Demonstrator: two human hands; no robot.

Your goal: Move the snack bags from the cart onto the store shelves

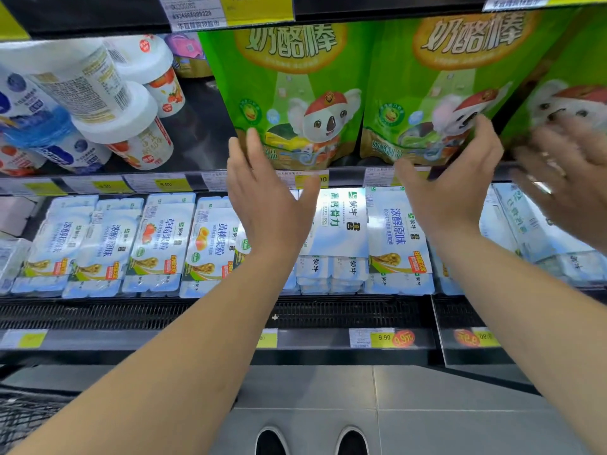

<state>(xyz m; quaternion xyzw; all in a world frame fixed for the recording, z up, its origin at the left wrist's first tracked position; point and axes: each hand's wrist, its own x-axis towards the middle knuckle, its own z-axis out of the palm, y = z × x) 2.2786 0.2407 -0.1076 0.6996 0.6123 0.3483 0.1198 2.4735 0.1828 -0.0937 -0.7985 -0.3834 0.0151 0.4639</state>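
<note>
Head view: two green snack bags [289, 93] are stood upright on the middle shelf [348, 174], faces out. The left hand [266, 198] is raised with fingers straight and close together at the left bag's lower edge, the right hand [456, 188] likewise against the second bag [437, 93], seemingly to square them up. A third, blurred hand [568, 165] crowds the right side. Yogurt cups [108, 103] are stacked left; yogurt packs [157, 244] lie below. Cart mesh [23, 418] is glimpsed bottom-left.

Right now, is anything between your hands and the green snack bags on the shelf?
Nothing visible. The left hand and right hand are open right at two green bags. A blurred third hand reaches in from the right.
</note>
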